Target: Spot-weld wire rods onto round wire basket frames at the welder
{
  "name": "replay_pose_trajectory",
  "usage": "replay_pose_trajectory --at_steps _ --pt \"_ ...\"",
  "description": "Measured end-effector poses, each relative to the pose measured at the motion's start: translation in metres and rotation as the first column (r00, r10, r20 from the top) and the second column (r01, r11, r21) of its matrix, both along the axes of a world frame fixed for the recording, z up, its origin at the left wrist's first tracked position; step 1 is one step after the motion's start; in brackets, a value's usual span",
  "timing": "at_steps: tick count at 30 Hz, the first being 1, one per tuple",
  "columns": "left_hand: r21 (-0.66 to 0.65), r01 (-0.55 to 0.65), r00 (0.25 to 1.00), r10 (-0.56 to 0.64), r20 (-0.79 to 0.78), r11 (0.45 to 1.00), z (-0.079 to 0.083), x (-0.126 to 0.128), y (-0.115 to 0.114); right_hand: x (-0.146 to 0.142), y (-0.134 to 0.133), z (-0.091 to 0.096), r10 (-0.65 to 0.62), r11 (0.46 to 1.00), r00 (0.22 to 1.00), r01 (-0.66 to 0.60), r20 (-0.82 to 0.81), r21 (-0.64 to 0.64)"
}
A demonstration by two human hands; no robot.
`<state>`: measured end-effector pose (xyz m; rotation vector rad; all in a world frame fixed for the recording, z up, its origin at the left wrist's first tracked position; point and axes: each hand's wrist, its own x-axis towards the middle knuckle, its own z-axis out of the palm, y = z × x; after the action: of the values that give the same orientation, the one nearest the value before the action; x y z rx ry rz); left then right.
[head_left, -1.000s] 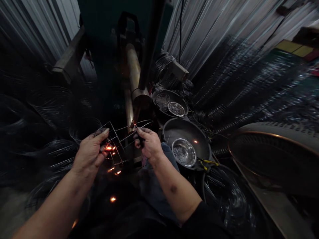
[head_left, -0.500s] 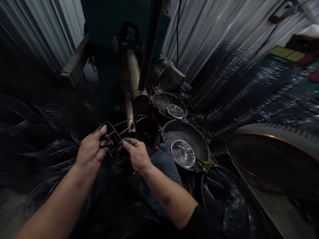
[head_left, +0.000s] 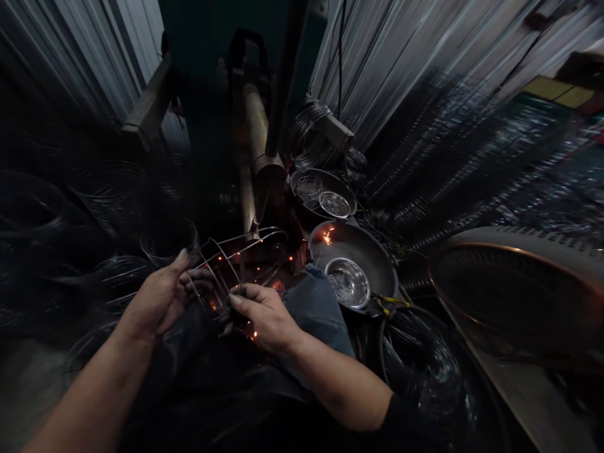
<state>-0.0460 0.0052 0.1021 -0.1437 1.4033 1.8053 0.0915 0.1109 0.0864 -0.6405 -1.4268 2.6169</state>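
Observation:
Both hands hold a small wire frame [head_left: 236, 248] made of thin crossed rods, just under a brass-coloured welding electrode [head_left: 253, 135]. My left hand [head_left: 160, 296] grips the frame's left end, thumb on top. My right hand [head_left: 262, 314] pinches the frame's near side with the fingers closed. Orange sparks scatter around the frame and over my lap.
A dark pan [head_left: 372, 255] with a small steel bowl [head_left: 348, 283] of short wire pieces sits right of my knee. A second pan [head_left: 302, 182] with another steel bowl [head_left: 334, 203] stands behind. Wire coils [head_left: 425, 377] and stacked wire racks [head_left: 472, 163] crowd the right; a large round guard [head_left: 514, 283] lies there too.
My right hand slid from the frame's far right end to its near side. The frame shifted, sparks stopped half a second ago, and fresh sparks fly now.

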Motion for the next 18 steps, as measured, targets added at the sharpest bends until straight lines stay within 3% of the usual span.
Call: replay_pose_trajectory --at_steps 3,5,7,9,10,11,14,16,17,18 --pt "-0.198 0.019 0.988 -0.049 -0.150 0.980 -0.015 0.019 -0.045 0.011 -0.004 0.008 0.082 0.987 0.996 -0.078 0.020 -0.140" --pt "-0.309 0.027 0.905 -0.154 -0.396 0.951 -0.025 0.035 -0.073 0.010 0.002 0.010 0.075 0.976 0.995 -0.060 0.066 -0.212" --pt "-0.411 0.144 0.671 -0.394 -0.628 0.900 -0.035 0.050 -0.093 0.005 0.010 0.010 0.066 0.965 0.991 -0.035 0.114 -0.259" --pt "-0.506 0.250 0.394 -0.564 -0.725 0.825 -0.045 0.060 -0.105 -0.001 0.017 0.011 0.080 0.963 0.989 -0.043 0.127 -0.267" --pt "-0.527 0.267 0.304 -0.590 -0.748 0.807 -0.051 0.062 -0.108 -0.003 0.020 0.012 0.100 0.965 0.988 -0.068 0.116 -0.254" --pt "-0.521 0.261 0.262 -0.579 -0.772 0.813 -0.057 0.063 -0.110 -0.005 0.023 0.013 0.133 0.968 0.986 -0.108 0.100 -0.227" --pt "-0.446 0.201 0.215 -0.484 -0.849 0.872 -0.072 0.058 -0.110 -0.007 0.045 0.013 0.196 0.981 0.979 -0.196 0.063 -0.005" --pt "-0.442 0.191 0.162 -0.472 -0.866 0.876 -0.078 0.052 -0.106 -0.003 0.077 0.007 0.072 0.950 0.995 -0.088 0.067 0.299" --pt "-0.461 0.202 0.144 -0.492 -0.858 0.864 -0.080 0.050 -0.103 0.001 0.098 0.002 -0.047 0.885 0.996 0.009 0.070 0.466" --pt "-0.477 0.205 0.165 -0.510 -0.844 0.855 -0.080 0.048 -0.099 0.008 0.123 -0.005 -0.195 0.777 0.978 0.106 0.078 0.621"
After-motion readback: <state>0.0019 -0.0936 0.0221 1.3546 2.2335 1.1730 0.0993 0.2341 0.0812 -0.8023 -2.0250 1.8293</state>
